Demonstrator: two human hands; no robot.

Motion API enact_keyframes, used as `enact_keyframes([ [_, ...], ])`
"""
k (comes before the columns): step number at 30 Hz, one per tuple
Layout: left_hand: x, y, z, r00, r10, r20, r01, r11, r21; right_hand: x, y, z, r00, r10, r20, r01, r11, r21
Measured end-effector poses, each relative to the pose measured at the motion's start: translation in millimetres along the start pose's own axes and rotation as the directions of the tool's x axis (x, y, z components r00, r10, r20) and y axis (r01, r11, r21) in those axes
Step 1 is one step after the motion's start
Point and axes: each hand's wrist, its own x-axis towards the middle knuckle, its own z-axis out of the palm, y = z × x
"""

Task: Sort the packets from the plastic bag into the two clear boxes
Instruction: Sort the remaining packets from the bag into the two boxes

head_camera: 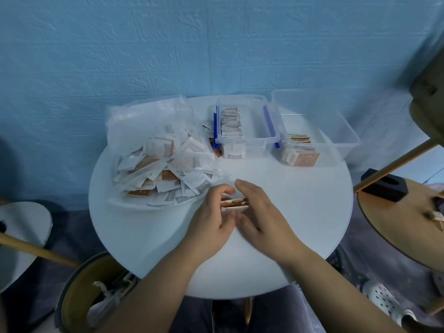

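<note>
Brown-and-white paper packets (234,204) form a short stack on the round white desk (300,212), near the crumpled clear plastic bag (144,121). Our left hand (211,227) curls round the stack; our right hand (262,217), fingers straight, presses its side. We square the edges before lifting toward the clear plastic boxes (247,140).

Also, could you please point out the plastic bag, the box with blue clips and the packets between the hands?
plastic bag (144,118): head view, crumpled upper part.
box with blue clips (257,140): head view, front rim.
held packets (235,203): head view, brown edges showing.
</note>
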Motion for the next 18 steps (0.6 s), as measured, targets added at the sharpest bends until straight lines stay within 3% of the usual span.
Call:
enact_keyframes([
  [3, 0.3, 1.2, 0.1, 0.997, -0.055, -0.057, 0.054, 0.998, -0.023, 1.5, 0.3, 1.3, 1.0, -0.008, 0.014, 0.008, 1.0, -0.01],
  [8, -2.6, 3.3, 5.6, 0.972, -0.101, -0.214, 0.136, 0.979, 0.153, 2.3, 2.8, 0.5, 0.997, 0.06, -0.038, -0.059, 0.998, 0.009],
  [11, -2.4, 5.3, 6.2, 0.978, -0.09, -0.19, 0.136, 0.961, 0.241, 3.3, 4.0, -0.1, 0.993, 0.107, -0.042, -0.105, 0.993, 0.05],
  [14, -3.5, 6.4, 6.5, 0.994, -0.069, -0.087, 0.093, 0.942, 0.323, 3.4, 3.5, 2.4, 0.998, 0.052, -0.034, -0.052, 0.998, 0.018],
  [18, -4.9, 4.2, 6.2, 0.987, -0.122, -0.108, 0.144, 0.963, 0.227, 3.5, 2.2, 3.9, 0.999, -0.012, -0.041, 0.012, 1.0, -0.001],
])
